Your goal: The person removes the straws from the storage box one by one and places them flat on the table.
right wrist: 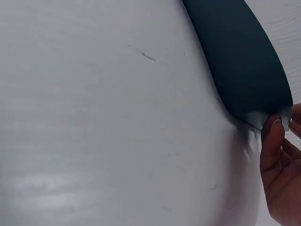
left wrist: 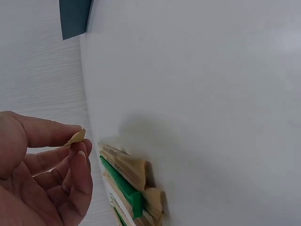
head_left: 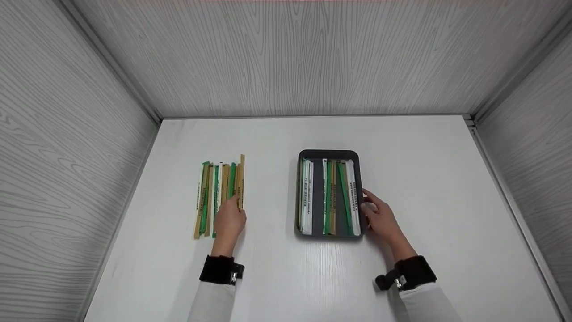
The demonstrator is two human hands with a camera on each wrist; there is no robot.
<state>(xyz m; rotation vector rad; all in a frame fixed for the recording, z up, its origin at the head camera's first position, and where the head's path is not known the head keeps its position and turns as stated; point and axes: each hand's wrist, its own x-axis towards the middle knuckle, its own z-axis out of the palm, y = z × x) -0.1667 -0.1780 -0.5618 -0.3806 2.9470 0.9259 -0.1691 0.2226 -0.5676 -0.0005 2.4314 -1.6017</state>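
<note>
My left hand [head_left: 230, 219] pinches a slim tan paper-wrapped stick [head_left: 242, 176] at the right end of a row of similar sticks. In the left wrist view, the held stick's end [left wrist: 75, 137] sticks out between thumb and fingertips, above the other sticks. That row mixes tan, green [head_left: 205, 197] and white sticks with printed lettering, lying side by side. To the right, a dark rectangular tray [head_left: 328, 153] holds more white, green and tan sticks lengthwise. With thumb and fingers, my right hand [head_left: 380, 219] grips the tray's right wall near its lower corner, also seen in the right wrist view.
A white tabletop [head_left: 272, 268] carries everything, with bare surface between the row and the tray. Grey wood-grain panels [head_left: 277, 58] stand behind it and on both sides. Inside the tray, one green stick [head_left: 345, 197] leans slantwise beside the white ones at the right.
</note>
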